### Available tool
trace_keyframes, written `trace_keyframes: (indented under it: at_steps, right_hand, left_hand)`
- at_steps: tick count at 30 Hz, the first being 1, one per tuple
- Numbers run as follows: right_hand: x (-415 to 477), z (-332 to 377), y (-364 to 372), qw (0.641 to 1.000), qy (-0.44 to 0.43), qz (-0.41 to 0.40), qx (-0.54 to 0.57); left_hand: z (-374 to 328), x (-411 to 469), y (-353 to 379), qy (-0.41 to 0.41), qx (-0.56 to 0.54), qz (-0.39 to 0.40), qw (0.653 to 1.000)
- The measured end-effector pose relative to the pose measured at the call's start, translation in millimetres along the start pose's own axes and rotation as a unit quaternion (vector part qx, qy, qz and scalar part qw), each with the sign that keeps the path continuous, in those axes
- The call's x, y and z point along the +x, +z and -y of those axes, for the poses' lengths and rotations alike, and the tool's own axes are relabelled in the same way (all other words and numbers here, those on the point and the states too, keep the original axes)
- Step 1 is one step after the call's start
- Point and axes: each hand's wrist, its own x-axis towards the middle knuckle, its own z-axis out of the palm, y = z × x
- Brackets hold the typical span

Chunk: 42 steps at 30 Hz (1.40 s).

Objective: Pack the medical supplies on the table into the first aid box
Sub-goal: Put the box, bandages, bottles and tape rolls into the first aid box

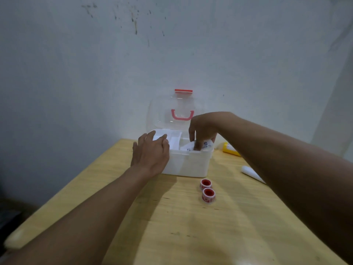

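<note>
One first aid box point(188, 165), white, with one clear lid point(162, 113) standing open. On the lid, one red handle point(182, 116) and one red latch point(183, 91). Two red tape rolls point(205, 184) point(208, 195) on one wooden table point(191, 226). One yellow tube point(230, 149), partly hidden. One white tube point(251, 173). At least one white printed packet point(205, 145) in the box; exact count unclear. Two hands: left hand point(150, 153), right hand point(203, 129).

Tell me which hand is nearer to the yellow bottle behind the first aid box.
Right. The right hand reaches into the right side of the first aid box, just left of the yellow bottle. The left hand rests on the box's far left corner.
</note>
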Motion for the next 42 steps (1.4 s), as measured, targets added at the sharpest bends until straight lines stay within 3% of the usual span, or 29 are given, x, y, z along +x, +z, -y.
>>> trace_keyframes:
  at_steps: [12, 18, 23, 26, 30, 35, 42]
  right_hand:
    - [12, -3, 21, 0.983, -0.016, -0.011, 0.184]
    - [-11, -26, 24, 0.964, -0.04, -0.113, 0.239]
    - [-44, -68, 29, 0.962, 0.0, -0.212, 0.171]
    - [-63, -93, 41, 0.971, 0.053, -0.192, 0.133]
    - [-73, -125, 66, 0.984, 0.137, -0.106, 0.043]
    - [-84, -148, 94, 0.965, 0.256, 0.029, 0.042]
    - [-73, -146, 110, 0.969, 0.239, -0.003, 0.055]
  left_hand:
    - [-1, 3, -2, -0.003, 0.015, 0.012, 1.0]
    - [-11, 1, -5, -0.003, 0.044, -0.005, 0.999]
    - [-8, 1, 3, 0.012, 0.069, -0.004, 0.998]
    - [-6, 3, 6, 0.017, 0.079, -0.014, 0.997]
    - [-4, 4, 7, 0.016, 0.076, -0.013, 0.997]
    - [-5, 5, 7, 0.018, 0.067, -0.024, 0.997]
    - [-7, 3, 6, 0.014, 0.067, -0.018, 0.998]
